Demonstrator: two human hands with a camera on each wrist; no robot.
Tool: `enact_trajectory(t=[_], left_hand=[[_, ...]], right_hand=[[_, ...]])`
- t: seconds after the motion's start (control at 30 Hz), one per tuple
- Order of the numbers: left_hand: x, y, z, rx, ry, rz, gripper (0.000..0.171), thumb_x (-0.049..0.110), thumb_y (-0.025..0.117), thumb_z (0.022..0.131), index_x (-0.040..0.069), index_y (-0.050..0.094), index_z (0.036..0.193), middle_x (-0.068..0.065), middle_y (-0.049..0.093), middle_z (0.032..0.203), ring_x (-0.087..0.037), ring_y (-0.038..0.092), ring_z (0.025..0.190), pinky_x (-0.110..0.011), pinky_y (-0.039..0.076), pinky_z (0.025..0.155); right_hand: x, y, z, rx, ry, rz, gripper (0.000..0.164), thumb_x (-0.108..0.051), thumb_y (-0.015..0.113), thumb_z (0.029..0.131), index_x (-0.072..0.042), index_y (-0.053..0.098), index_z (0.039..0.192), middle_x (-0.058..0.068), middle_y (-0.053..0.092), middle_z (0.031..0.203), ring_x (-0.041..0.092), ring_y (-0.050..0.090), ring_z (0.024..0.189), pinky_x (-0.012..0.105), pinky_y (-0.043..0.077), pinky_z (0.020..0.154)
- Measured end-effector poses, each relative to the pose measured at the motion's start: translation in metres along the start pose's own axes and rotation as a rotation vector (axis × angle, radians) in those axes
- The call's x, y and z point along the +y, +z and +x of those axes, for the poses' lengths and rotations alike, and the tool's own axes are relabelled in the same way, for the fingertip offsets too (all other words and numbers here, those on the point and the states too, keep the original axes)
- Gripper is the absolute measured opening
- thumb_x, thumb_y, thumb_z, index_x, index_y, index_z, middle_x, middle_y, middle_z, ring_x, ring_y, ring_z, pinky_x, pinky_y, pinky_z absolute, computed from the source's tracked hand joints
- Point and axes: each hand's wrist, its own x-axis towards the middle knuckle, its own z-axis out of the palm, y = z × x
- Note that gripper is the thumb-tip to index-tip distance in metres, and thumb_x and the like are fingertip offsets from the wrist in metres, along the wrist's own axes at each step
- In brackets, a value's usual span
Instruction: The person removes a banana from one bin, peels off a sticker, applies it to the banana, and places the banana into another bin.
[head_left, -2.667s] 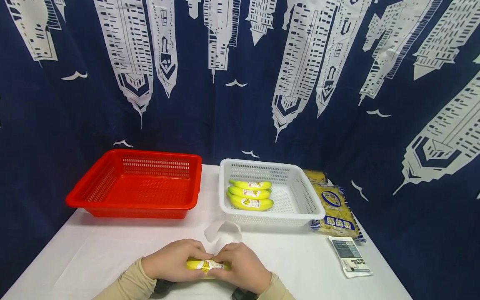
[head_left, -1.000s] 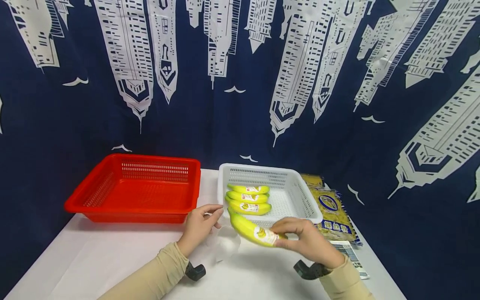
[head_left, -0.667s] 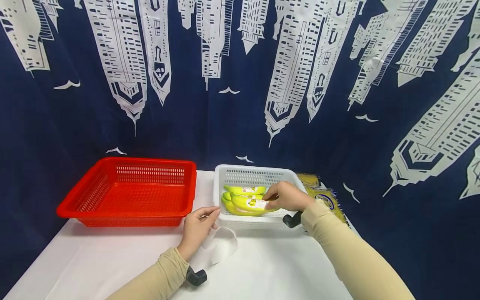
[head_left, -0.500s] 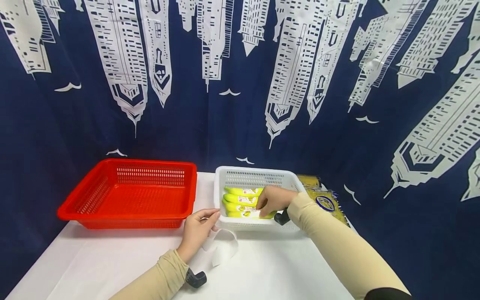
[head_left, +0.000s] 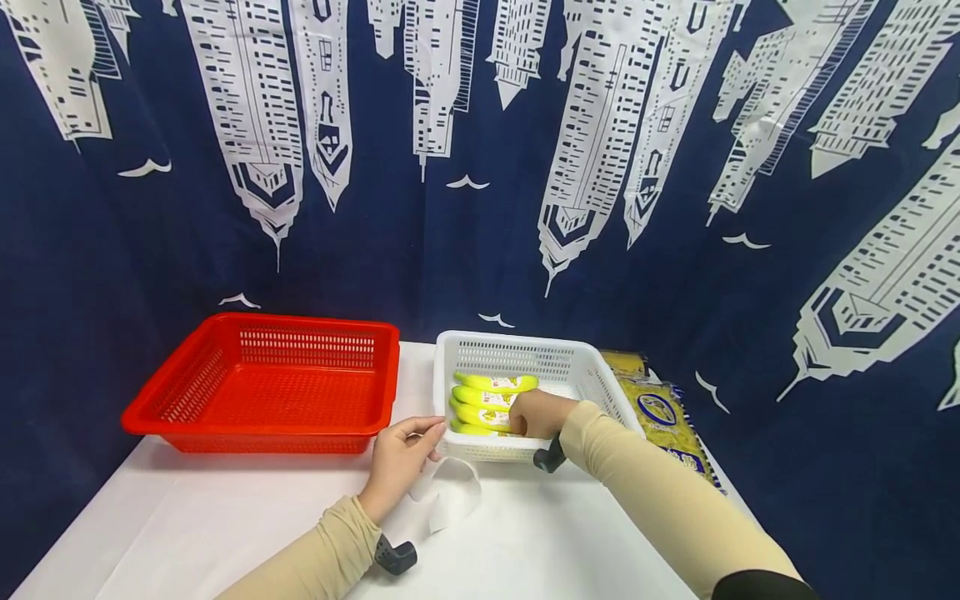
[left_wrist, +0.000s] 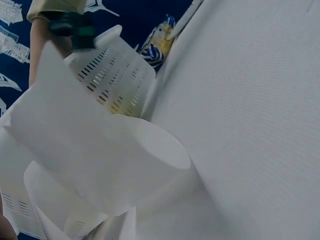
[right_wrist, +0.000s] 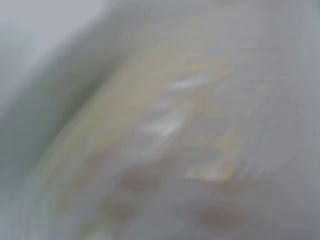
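My right hand (head_left: pixel 536 412) reaches into the white basket (head_left: pixel 600 392) and grips the right end of the front banana (head_left: pixel 468 429), which it partly hides. Behind that one, several more yellow bananas (head_left: pixel 487 398) with white labels lie in a row. In the right wrist view, strong blur leaves only yellow and white smears. With thumb and index together, my left hand (head_left: pixel 401 458) pinches the basket's near left rim. A curled white paper strip (head_left: pixel 455 493) sits just below it on the table and fills much of the left wrist view.
A red basket (head_left: pixel 262 437) stands to the left on the white table (head_left: pixel 247 517). Yellow noodle packets (head_left: pixel 660 417) lie right of the white basket, partly behind the right sleeve. A blue patterned cloth (head_left: pixel 405 275) hangs behind.
My right hand has carried a labelled banana from above the table into the white basket and lowered it in front of the others. My left hand went from the banana to the basket rim.
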Motion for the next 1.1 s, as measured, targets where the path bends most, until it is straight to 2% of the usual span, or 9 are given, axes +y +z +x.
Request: enact_trajectory(t=[0.2, 0.33, 0.47, 0.6, 0.77, 0.87, 0.97, 1.03, 1.1], left_hand=[[0.0, 0.002, 0.0, -0.01, -0.013, -0.002, 0.017, 0.015, 0.081, 0.089, 0.01, 0.081, 0.106, -0.015, 0.072, 0.072, -0.012, 0.06, 0.052, -0.02, 0.043, 0.047], [0.0, 0.002, -0.002, -0.008, -0.011, -0.001, 0.019, 0.015, 0.082, 0.089, 0.008, 0.081, 0.107, -0.015, 0.073, 0.074, -0.012, 0.062, 0.054, -0.02, 0.041, 0.047], [0.0, 0.003, -0.002, -0.01, 0.006, -0.007, 0.019, 0.014, 0.081, 0.089, 0.006, 0.08, 0.107, -0.015, 0.07, 0.073, -0.012, 0.061, 0.055, -0.021, 0.041, 0.047], [0.0, 0.004, 0.0, -0.021, 0.011, -0.004, 0.018, 0.014, 0.08, 0.09, 0.007, 0.081, 0.106, -0.009, 0.066, 0.072, -0.013, 0.06, 0.053, -0.022, 0.047, 0.049], [-0.001, -0.001, 0.004, -0.018, 0.007, 0.015, 0.017, 0.014, 0.08, 0.09, 0.009, 0.081, 0.107, -0.003, 0.064, 0.071, -0.014, 0.06, 0.053, -0.022, 0.048, 0.049], [0.003, -0.005, 0.003, -0.034, 0.033, 0.016, 0.017, 0.013, 0.08, 0.091, 0.008, 0.08, 0.107, -0.005, 0.065, 0.072, -0.014, 0.06, 0.053, -0.022, 0.047, 0.049], [0.016, -0.012, 0.0, -0.057, 0.082, 0.045, 0.014, 0.013, 0.079, 0.091, 0.008, 0.08, 0.105, -0.011, 0.069, 0.076, -0.013, 0.06, 0.054, -0.022, 0.047, 0.05], [0.028, -0.02, -0.002, -0.063, 0.149, 0.087, 0.011, 0.013, 0.08, 0.091, 0.012, 0.08, 0.102, -0.01, 0.072, 0.079, -0.012, 0.061, 0.055, -0.023, 0.049, 0.051], [0.039, -0.03, -0.002, -0.065, 0.283, 0.152, 0.011, 0.011, 0.081, 0.089, 0.014, 0.079, 0.099, -0.006, 0.073, 0.082, -0.009, 0.061, 0.058, -0.023, 0.051, 0.053]], right_hand=[[0.004, 0.013, 0.001, 0.08, 0.043, -0.057, 0.03, 0.006, 0.071, 0.077, -0.02, 0.062, 0.063, -0.008, 0.06, 0.066, 0.012, 0.051, 0.066, 0.028, 0.039, 0.065], [0.006, 0.016, -0.001, 0.124, 0.032, -0.081, 0.034, 0.005, 0.072, 0.077, -0.019, 0.057, 0.059, -0.008, 0.056, 0.062, 0.009, 0.047, 0.058, 0.024, 0.034, 0.057], [0.009, 0.014, -0.002, 0.103, 0.028, -0.088, 0.036, 0.004, 0.072, 0.078, -0.02, 0.058, 0.056, -0.01, 0.059, 0.062, 0.008, 0.046, 0.058, 0.023, 0.032, 0.055], [0.011, 0.01, -0.004, 0.085, 0.05, -0.101, 0.032, -0.002, 0.074, 0.081, -0.02, 0.061, 0.058, -0.009, 0.061, 0.065, 0.009, 0.047, 0.061, 0.024, 0.034, 0.059], [0.004, 0.0, -0.003, 0.116, 0.028, -0.089, 0.037, -0.017, 0.075, 0.087, -0.02, 0.057, 0.055, -0.011, 0.049, 0.055, 0.009, 0.04, 0.055, 0.025, 0.03, 0.055], [-0.011, -0.008, -0.01, 0.228, -0.06, -0.032, 0.045, -0.019, 0.073, 0.092, -0.021, 0.048, 0.054, -0.012, 0.037, 0.051, 0.006, 0.033, 0.051, 0.023, 0.027, 0.051], [-0.036, -0.013, -0.02, 0.4, -0.139, 0.047, 0.045, -0.018, 0.07, 0.096, -0.021, 0.049, 0.056, -0.012, 0.036, 0.053, 0.004, 0.034, 0.048, 0.022, 0.028, 0.049], [-0.053, -0.01, -0.027, 0.534, -0.176, 0.09, 0.04, -0.018, 0.069, 0.096, -0.021, 0.055, 0.059, -0.012, 0.042, 0.055, 0.003, 0.038, 0.05, 0.021, 0.032, 0.049], [-0.067, -0.003, -0.035, 0.674, -0.193, 0.109, 0.033, -0.019, 0.07, 0.096, -0.02, 0.062, 0.064, -0.011, 0.049, 0.059, 0.004, 0.044, 0.053, 0.021, 0.037, 0.051]])
